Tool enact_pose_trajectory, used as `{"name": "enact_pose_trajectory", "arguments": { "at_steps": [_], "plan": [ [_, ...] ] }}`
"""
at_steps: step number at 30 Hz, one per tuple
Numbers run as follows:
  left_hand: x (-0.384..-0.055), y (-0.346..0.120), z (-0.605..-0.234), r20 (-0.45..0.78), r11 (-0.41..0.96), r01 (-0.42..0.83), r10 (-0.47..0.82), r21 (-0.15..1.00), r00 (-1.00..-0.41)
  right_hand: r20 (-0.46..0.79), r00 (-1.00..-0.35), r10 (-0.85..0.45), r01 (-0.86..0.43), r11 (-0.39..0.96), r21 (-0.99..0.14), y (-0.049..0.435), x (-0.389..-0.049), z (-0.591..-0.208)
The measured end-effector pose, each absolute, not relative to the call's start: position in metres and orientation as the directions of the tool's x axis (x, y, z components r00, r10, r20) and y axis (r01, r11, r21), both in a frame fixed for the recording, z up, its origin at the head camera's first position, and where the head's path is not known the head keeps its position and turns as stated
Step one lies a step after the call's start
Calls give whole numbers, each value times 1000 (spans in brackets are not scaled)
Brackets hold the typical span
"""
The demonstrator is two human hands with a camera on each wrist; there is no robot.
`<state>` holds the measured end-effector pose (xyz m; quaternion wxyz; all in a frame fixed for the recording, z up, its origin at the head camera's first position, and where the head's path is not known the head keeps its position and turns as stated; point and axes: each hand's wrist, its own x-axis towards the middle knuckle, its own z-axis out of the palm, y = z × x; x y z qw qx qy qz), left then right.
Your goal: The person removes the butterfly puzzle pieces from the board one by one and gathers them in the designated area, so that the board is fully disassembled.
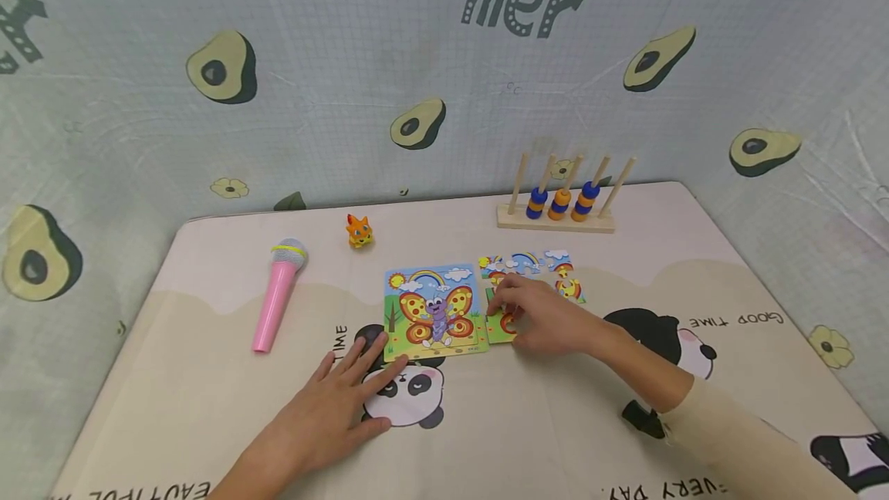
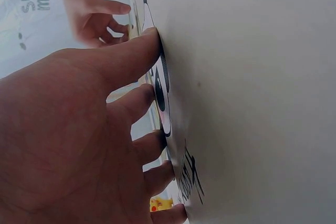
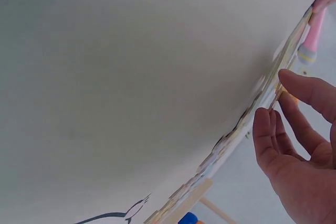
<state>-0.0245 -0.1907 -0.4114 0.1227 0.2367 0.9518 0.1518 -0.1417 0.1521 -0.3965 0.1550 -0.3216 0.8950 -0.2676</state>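
Note:
A square butterfly picture puzzle (image 1: 436, 307) lies in the middle of the table. My left hand (image 1: 333, 407) rests flat with spread fingers, its fingertips at the puzzle's lower left edge. To the right lie loose puzzle pieces (image 1: 569, 288) with matching butterfly, rainbow and cloud parts, grouped close together. Over their lower part is my right hand (image 1: 545, 315), its thumb and fingers bent around a puzzle piece (image 1: 508, 322) with an orange swirl. In the right wrist view the right hand (image 3: 304, 145) pinches a thin edge; the hand partly hides the pieces in the head view.
A pink toy microphone (image 1: 274, 299) lies at the left. Behind the puzzle stands a small orange toy figure (image 1: 359, 231). A wooden bead rack (image 1: 556, 221) with blue and orange rings is at the back right. Panda prints decorate the tablecloth (image 1: 208, 407).

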Motion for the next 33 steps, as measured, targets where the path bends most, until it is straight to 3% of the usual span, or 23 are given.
{"name": "enact_pose_trajectory", "arguments": {
  "at_steps": [33],
  "plan": [
    [-24,-191,-416,-141,837,435,500,331,-855,-143,-739,-659,-503,680,-534,162,-137,-402]
  ]
}}
